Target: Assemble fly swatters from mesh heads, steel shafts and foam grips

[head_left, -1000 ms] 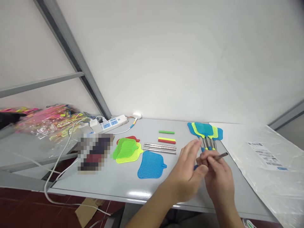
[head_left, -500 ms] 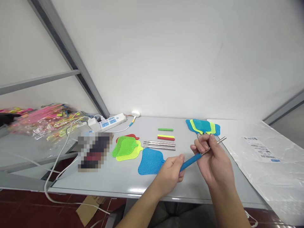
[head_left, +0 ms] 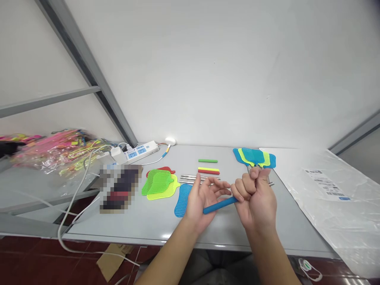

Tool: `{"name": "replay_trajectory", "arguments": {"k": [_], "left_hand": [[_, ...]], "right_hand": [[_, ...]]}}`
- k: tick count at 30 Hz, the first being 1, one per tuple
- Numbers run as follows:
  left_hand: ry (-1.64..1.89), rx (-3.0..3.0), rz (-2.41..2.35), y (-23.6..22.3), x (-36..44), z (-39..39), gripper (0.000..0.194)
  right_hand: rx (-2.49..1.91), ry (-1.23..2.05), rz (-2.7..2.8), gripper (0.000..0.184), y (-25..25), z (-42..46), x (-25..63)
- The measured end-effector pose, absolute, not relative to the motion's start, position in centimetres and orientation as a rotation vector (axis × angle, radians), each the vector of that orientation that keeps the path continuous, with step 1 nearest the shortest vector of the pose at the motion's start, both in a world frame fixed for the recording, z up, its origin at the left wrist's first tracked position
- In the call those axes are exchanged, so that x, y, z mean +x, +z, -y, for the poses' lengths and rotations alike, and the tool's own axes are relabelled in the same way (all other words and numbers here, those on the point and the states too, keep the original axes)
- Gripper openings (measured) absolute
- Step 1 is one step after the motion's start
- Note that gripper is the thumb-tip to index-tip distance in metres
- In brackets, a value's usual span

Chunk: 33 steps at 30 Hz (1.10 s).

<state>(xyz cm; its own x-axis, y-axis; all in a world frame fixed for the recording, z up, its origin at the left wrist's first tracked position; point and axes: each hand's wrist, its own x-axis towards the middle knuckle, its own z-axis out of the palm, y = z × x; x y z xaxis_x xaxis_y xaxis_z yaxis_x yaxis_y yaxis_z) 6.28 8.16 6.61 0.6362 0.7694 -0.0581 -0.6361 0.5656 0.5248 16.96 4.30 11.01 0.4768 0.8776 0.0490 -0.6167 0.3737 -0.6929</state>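
Note:
My right hand [head_left: 255, 196] is a closed fist round a metal rod whose tip pokes out at its right side [head_left: 270, 183]. A blue grip sleeve [head_left: 221, 204] sits on the rod's near end. My left hand [head_left: 203, 200] cups the sleeve's left end, palm up with fingers loosely curled. Behind my left hand lies a blue swatter head [head_left: 181, 200], half hidden. Finished swatters [head_left: 254, 157] in blue and yellow-green lie fanned beyond my right fist.
Green, yellow and red swatter heads [head_left: 159, 184], bare metal rods [head_left: 190, 177] and green, yellow and red sleeves [head_left: 208, 166] lie mid-table. A power strip [head_left: 139, 151] with cables sits back left, a blurred object [head_left: 118, 189] near it. Clear plastic bags [head_left: 329, 186] cover the right.
The rod has swung from tilted up-right to nearly level. My right hand closed into a fist over it, and my left hand slid along the blue sleeve, now in front of the blue head.

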Motion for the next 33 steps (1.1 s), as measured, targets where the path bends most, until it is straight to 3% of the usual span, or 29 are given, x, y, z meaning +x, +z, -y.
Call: {"name": "replay_trajectory", "arguments": {"k": [20,26,33], "left_hand": [[0.954,0.446,-0.188,10.8,4.6,-5.6,0.070],[0.950,0.585,-0.317,8.9,4.9,-6.9,0.054],[0.722,1.503,-0.859,7.5,1.6,-5.3,0.030]], "right_hand": [[-0.526,1.148,0.565,0.040,13.3,-2.8,14.4],[-0.564,1.127,0.614,0.039,12.5,-3.3,14.2],[-0.697,1.151,0.532,0.033,9.9,-5.2,13.1]]}}
